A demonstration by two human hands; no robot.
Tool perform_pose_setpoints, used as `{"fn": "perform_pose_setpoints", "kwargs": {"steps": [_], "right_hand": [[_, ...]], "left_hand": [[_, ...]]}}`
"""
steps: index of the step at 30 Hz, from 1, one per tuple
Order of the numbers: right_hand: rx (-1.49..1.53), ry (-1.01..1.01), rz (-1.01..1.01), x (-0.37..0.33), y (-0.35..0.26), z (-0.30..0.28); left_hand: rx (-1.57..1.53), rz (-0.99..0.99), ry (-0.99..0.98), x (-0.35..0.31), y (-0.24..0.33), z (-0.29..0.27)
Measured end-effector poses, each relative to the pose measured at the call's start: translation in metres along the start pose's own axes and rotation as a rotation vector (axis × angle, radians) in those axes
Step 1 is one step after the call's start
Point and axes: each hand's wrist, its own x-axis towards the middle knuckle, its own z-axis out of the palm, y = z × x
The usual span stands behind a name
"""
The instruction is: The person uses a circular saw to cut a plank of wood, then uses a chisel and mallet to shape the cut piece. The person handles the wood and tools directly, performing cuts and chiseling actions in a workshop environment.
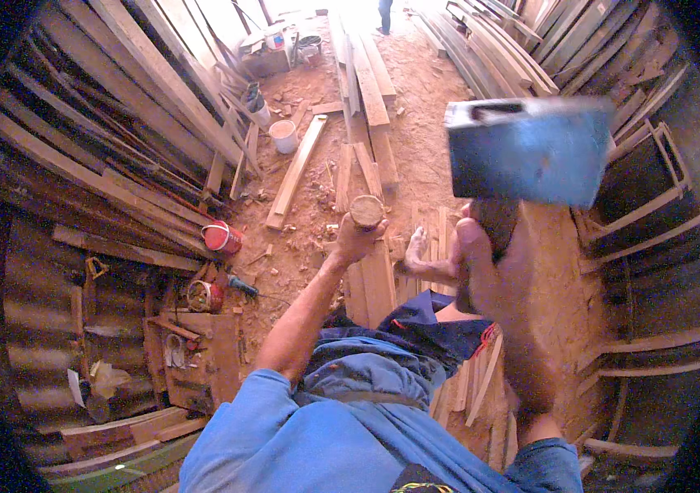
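Right hand (481, 255) gripped the handle of a raised axe (527, 148), its blurred head near the camera. Left hand (356, 238) held a round wooden piece (366, 210) upright over planks (375, 283).

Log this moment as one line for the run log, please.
left hand: gripping upright round wood piece | right hand: axe raised | bare foot on planks | red bucket at left

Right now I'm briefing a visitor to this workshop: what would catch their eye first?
A broad blue-grey axe head raised high at upper right, its handle in the right hand. At centre, the left hand steadies an upright round wooden post. Planks are stacked along both sides.
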Motion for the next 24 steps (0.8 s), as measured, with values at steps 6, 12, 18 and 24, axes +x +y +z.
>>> {"fn": "perform_pose_setpoints", "kwargs": {"steps": [6, 12, 18, 24], "right_hand": [[-0.817, -0.492, 0.053, 0.021, 0.077, 0.027], [-0.47, -0.315, 0.026, 0.016, 0.036, -0.015], [-0.005, -0.109, 0.022, 0.017, 0.031, 0.025], [-0.86, -0.549, 0.101, 0.032, 0.076, 0.018]], "left_hand": [[0.013, 0.041, -0.044, -0.008, -0.01, -0.019], [-0.209, 0.105, 0.067, -0.016, -0.005, -0.036], [-0.256, -0.037, 0.001, 0.001, -0.007, -0.009], [0.025, 0.0, 0.016, -0.009, -0.008, -0.04]]}}
